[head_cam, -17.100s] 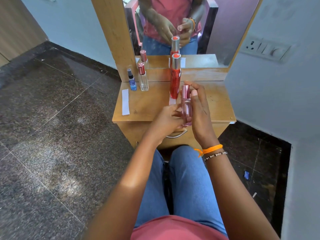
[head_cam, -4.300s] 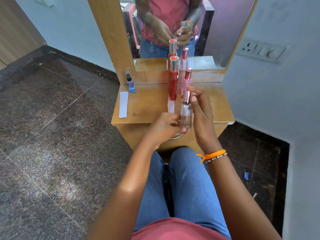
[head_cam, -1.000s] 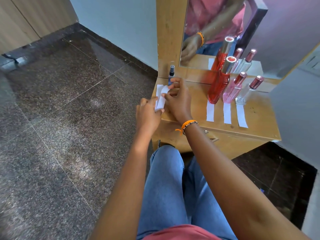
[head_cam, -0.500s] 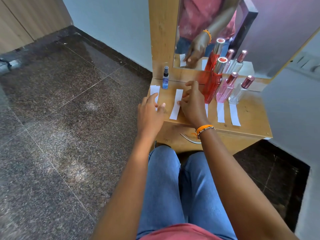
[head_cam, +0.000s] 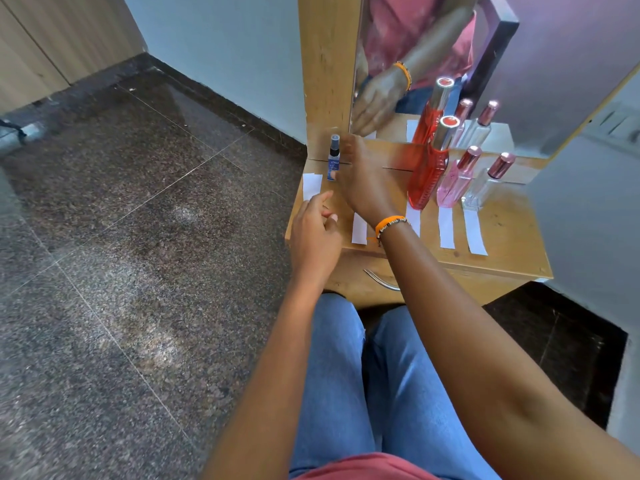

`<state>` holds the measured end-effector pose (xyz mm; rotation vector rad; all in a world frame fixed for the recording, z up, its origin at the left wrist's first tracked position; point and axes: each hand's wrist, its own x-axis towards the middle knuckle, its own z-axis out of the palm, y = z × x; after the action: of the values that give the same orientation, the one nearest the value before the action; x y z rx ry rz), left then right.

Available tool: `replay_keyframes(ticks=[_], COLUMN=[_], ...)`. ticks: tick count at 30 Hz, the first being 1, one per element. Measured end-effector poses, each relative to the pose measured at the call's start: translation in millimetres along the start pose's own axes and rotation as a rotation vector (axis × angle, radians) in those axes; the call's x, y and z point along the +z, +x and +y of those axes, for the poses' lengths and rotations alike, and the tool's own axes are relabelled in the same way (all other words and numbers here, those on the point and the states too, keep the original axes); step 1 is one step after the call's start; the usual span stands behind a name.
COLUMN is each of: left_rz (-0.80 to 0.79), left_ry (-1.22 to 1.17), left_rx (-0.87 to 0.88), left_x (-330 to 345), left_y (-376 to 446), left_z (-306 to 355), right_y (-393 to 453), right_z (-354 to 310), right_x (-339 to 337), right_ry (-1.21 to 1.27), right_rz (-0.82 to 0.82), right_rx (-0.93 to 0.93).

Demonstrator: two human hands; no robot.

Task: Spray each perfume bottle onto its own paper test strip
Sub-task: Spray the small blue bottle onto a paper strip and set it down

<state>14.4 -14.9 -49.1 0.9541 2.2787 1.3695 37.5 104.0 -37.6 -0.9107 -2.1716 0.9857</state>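
On the worktop (head_cam: 502, 237) your right hand (head_cam: 360, 181) has left the freshly laid strip (head_cam: 359, 233) and reaches, fingers open, for the small blue bottle (head_cam: 334, 157) at the back-left corner, your left hand (head_cam: 315, 233) loose and empty, so the last spray is next.

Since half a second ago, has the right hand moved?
Yes. The right hand has left the paper strip near the table's front edge and gone back-left to the small blue bottle by the mirror frame.
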Motion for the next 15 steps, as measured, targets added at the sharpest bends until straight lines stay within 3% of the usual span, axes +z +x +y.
replay_keyframes(ticks=[10, 15], left_rz=[0.048, 0.019], left_ry=[-0.116, -0.225], left_rx=[0.07, 0.168], left_x=[-6, 4], left_y=[3, -2], left_z=[3, 12], right_y=[-28, -59], right_z=[-7, -5], right_x=[-15, -39], right_ry=[0.144, 0.19], right_rz=[0.071, 0.02], right_rx=[-0.037, -0.008])
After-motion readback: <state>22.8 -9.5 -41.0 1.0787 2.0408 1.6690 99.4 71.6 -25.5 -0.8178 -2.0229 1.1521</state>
